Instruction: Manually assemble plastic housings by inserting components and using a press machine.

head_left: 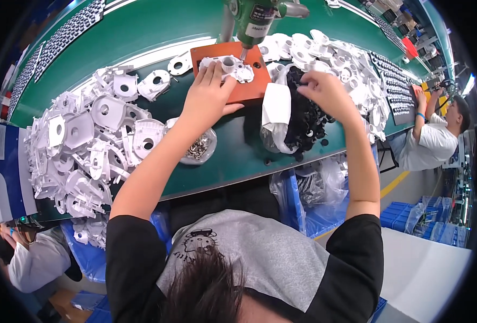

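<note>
Pressing a white plastic part (228,67) onto the orange jig (238,81), the left hand (209,97) lies flat, fingers spread. Right hand (327,91) pinches black pieces (305,126) in the bag beside it.

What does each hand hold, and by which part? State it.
Left hand presses the white plastic part down by its near edge. Right hand reaches into black parts; grip unclear.

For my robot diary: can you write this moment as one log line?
left hand: pressing white plastic part on orange fixture | right hand: in black parts bag
</note>
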Demonstrator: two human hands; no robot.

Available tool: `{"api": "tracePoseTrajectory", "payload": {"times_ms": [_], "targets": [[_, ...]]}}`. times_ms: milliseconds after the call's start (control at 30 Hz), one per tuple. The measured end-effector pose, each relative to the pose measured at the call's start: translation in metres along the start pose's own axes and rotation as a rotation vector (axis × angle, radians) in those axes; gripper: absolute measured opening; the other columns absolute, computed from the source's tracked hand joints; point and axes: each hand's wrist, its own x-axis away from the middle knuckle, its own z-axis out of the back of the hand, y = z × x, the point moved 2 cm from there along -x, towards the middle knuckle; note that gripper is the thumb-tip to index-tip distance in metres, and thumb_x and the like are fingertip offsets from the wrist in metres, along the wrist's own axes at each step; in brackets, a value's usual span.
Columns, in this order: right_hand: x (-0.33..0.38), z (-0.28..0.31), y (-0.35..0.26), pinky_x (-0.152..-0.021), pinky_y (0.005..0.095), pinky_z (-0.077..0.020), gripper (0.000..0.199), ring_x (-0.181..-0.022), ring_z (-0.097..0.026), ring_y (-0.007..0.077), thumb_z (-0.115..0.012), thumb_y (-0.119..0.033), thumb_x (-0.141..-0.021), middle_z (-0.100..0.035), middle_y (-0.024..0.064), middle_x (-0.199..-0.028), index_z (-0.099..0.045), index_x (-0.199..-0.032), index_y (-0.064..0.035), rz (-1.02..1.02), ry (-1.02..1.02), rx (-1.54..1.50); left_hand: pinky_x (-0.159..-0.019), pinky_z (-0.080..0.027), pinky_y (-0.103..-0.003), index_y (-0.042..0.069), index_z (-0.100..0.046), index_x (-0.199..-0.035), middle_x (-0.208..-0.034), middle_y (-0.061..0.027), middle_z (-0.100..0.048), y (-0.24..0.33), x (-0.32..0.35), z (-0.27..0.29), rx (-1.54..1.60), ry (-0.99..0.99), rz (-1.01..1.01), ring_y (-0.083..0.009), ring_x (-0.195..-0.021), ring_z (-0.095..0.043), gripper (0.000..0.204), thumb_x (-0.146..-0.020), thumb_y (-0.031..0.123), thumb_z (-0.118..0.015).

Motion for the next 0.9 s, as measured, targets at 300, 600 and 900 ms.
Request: {"api": "tracePoseTrajectory", "payload": {"times_ms": [300, 600, 900], "targets": [[0.014, -0.012, 0.007, -0.060, 0.0296, -0.0446, 0.022, -0.062, -0.056, 0.0165, -0.065, -0.008, -0.075, -0.057, 0.0074, -0.066, -0.059, -0.094, -0.0013, -0.115, -0.035, -0.209, -0.099, -0.036, -0.044, 0.007, -0.049, -0.099, -0.120, -0.0274, -0.048, 0.003, -0.001, -0.002, 0.015, 0.022, 0.009, -0.0377, -0.114, -0.047, 0.057, -0.064, 0.044, -0.073], [-0.052, -0.016, -0.008, -0.075, 0.0242, -0.0487, 0.025, -0.079, -0.063, 0.0152, -0.058, -0.010, -0.081, -0.065, 0.0125, -0.084, -0.061, -0.096, 0.0087, 0.015, 0.031, -0.490, -0.100, -0.034, -0.044, 0.005, -0.050, -0.103, -0.122, -0.0264, -0.047, 0.003, 0.001, 0.001, 0.053, -0.006, 0.038, -0.0368, -0.114, -0.047, 0.057, -0.066, 0.042, -0.072], [-0.090, -0.073, -0.039, -0.063, 0.0321, -0.0490, 0.020, -0.066, -0.062, 0.0279, -0.065, -0.018, -0.073, -0.065, 0.0161, -0.076, -0.067, -0.082, 0.0001, 0.280, 0.087, -0.144, -0.098, -0.036, -0.043, 0.005, -0.051, -0.097, -0.115, -0.0250, -0.051, 0.002, 0.002, 0.003, 0.107, 0.066, 0.040, -0.0366, -0.111, -0.049, 0.057, -0.059, 0.038, -0.077]]}}
